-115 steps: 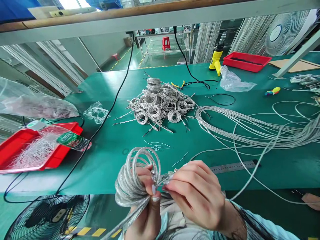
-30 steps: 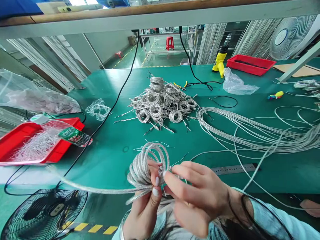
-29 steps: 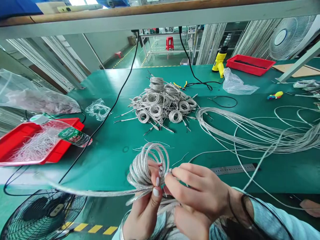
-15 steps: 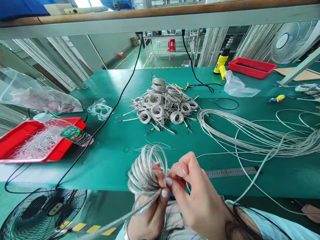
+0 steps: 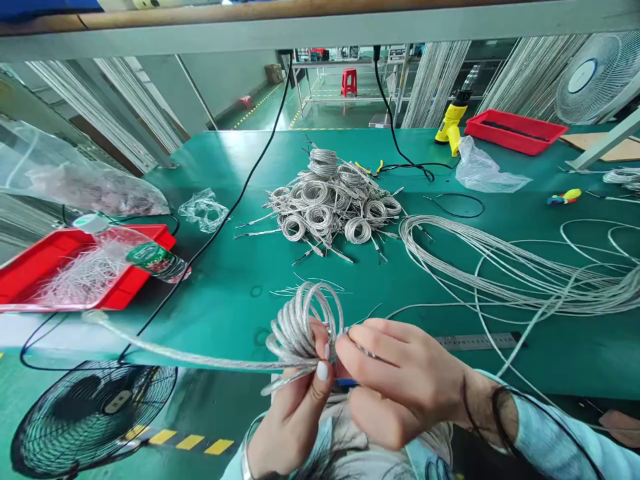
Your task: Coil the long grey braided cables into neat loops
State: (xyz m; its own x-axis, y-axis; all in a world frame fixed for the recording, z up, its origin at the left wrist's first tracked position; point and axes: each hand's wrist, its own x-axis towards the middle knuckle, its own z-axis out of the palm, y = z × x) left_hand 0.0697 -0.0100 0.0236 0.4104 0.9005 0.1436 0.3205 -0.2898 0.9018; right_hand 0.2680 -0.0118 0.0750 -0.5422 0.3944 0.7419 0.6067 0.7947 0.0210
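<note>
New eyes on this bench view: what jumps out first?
Probably the heap of coiled grey cables mid-table, beyond the hands. Nearer, a larger loose coil sits in the left hand, the right hand close beside it. Bright red tray at left, yellow heat gun at far right.

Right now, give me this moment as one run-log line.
left hand: holding coiled cable | right hand: beside coiled cable, grip unclear | pile of coils: on table, beyond hands | ruler: on table
</note>
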